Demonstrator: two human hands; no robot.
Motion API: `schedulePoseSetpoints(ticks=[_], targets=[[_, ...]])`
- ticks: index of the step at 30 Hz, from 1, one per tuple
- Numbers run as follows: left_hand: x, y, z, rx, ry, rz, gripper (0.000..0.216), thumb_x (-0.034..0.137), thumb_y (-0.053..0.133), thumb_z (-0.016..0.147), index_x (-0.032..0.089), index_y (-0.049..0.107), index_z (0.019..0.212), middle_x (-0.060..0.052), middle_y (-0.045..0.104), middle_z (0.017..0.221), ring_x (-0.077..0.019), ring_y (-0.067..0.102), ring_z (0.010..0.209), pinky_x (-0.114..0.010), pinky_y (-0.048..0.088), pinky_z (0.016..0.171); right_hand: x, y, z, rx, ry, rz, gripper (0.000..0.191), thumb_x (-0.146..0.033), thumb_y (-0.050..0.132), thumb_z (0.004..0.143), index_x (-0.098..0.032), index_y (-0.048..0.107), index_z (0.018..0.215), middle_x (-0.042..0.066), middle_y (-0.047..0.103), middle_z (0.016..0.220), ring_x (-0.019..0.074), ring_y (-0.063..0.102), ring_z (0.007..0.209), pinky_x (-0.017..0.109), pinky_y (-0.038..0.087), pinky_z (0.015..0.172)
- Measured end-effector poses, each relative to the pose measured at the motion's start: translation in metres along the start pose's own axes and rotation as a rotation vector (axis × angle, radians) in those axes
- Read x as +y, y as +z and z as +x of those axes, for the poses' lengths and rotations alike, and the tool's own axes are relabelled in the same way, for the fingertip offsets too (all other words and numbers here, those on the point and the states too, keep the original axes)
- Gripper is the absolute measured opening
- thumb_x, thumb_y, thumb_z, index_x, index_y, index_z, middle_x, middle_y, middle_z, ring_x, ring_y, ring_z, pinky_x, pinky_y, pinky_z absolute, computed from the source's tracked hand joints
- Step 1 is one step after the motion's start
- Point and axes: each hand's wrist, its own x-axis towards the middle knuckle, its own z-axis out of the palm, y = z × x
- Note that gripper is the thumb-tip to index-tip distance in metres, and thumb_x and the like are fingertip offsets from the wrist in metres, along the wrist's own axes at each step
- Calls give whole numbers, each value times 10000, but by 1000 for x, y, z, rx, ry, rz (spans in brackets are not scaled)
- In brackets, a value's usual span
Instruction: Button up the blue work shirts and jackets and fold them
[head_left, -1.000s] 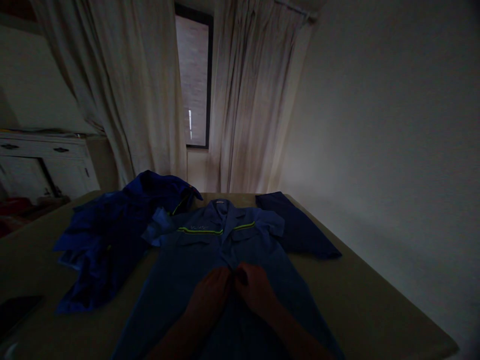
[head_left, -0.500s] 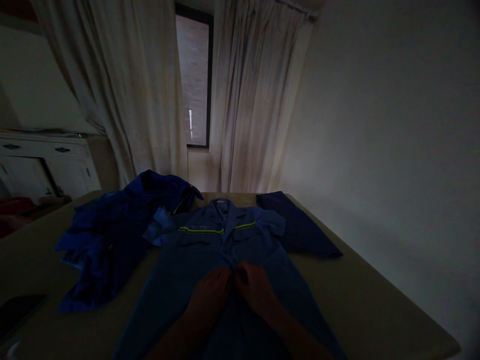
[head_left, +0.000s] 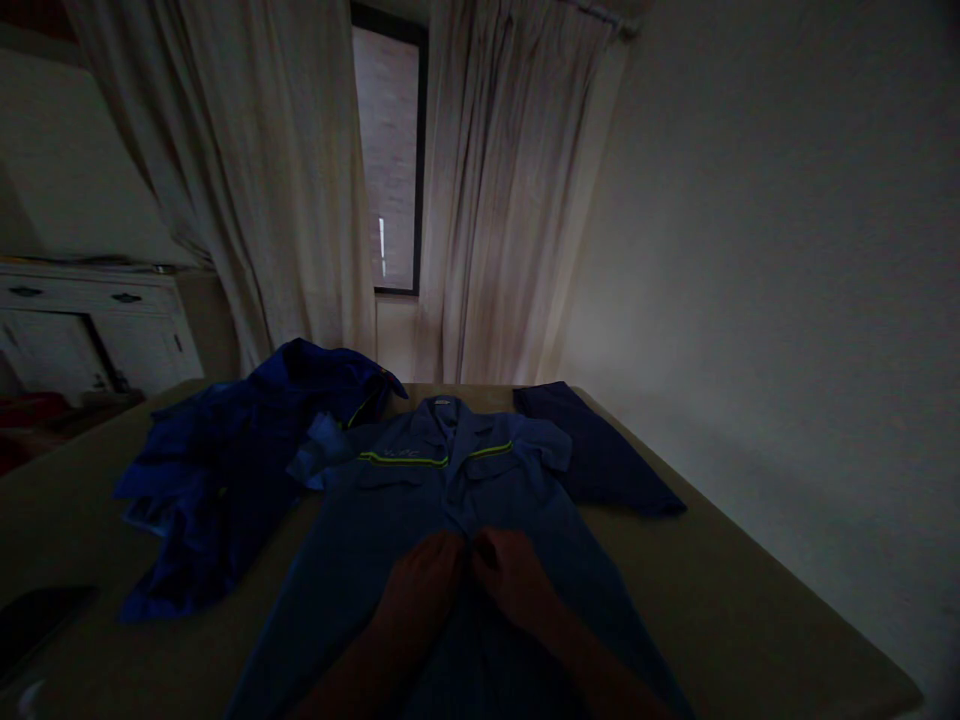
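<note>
A blue short-sleeved work shirt [head_left: 397, 510] lies spread front side up, its collar pointing away from me. Yellow-green stripes cross its chest above two pockets. At the middle of its front edges, my left hand [head_left: 426, 578] is closed with its fingers pinching the cloth. Right beside it, my right hand [head_left: 511, 572] is closed on the same front edge, thumb and fingers together. The two hands nearly touch. Whatever small part of the shirt sits between the fingertips is hidden by the hands and the dim light.
A heap of darker blue clothing [head_left: 232, 470] lies left of the shirt on the table [head_left: 750, 620]. Folded navy cloth [head_left: 600, 450] is at the far right, partly under a sleeve. A dark flat object [head_left: 41, 620] sits near left. Curtains [head_left: 517, 200] hang behind.
Both hands stay at the shirt's front, with only a very slight shift. The clothes lie as before.
</note>
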Motion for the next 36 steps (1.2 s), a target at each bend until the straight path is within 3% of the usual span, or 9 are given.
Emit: schedulePoseSetpoints(ticks=[6, 15, 23, 29, 36], targets=[[0, 0, 0, 9, 1, 29, 226, 139, 396, 1038, 210, 610, 1026, -38, 685, 1012, -196, 665, 957, -305, 482, 834, 3, 1, 0, -20, -8, 49, 115, -183, 606, 876, -150, 712, 846, 17, 697, 736, 136, 590, 661, 244, 302, 589], [5, -8, 1, -64, 7, 13, 234, 116, 398, 1024, 210, 610, 1048, -47, 699, 1076, -194, 661, 1013, -297, 477, 863, 1, 6, 1, 85, -23, 101, 134, -212, 594, 914, -162, 696, 844, 9, 687, 733, 139, 607, 676, 243, 337, 621], [2, 0, 1, -22, -33, 48, 269, 150, 350, 1034, 206, 613, 1019, -62, 696, 1017, -205, 664, 948, -314, 487, 826, -1, 2, 0, 22, 2, 132, 117, -204, 631, 885, -148, 732, 864, 22, 720, 754, 149, 633, 695, 235, 366, 615], [4, -4, 1, -36, -19, 107, 268, 84, 378, 982, 207, 611, 1033, -68, 688, 1039, -209, 653, 961, -322, 496, 842, 1, 2, 1, 13, 15, 146, 154, -225, 614, 889, -159, 753, 884, 40, 752, 811, 166, 672, 746, 241, 409, 654], [9, -12, -1, -51, 79, 179, 290, 28, 408, 957, 186, 629, 1057, -85, 681, 1062, -250, 645, 989, -383, 518, 881, 8, 3, 2, -51, 86, 333, 243, -328, 599, 902, -154, 712, 775, 6, 673, 625, 134, 605, 545, 210, 372, 511]])
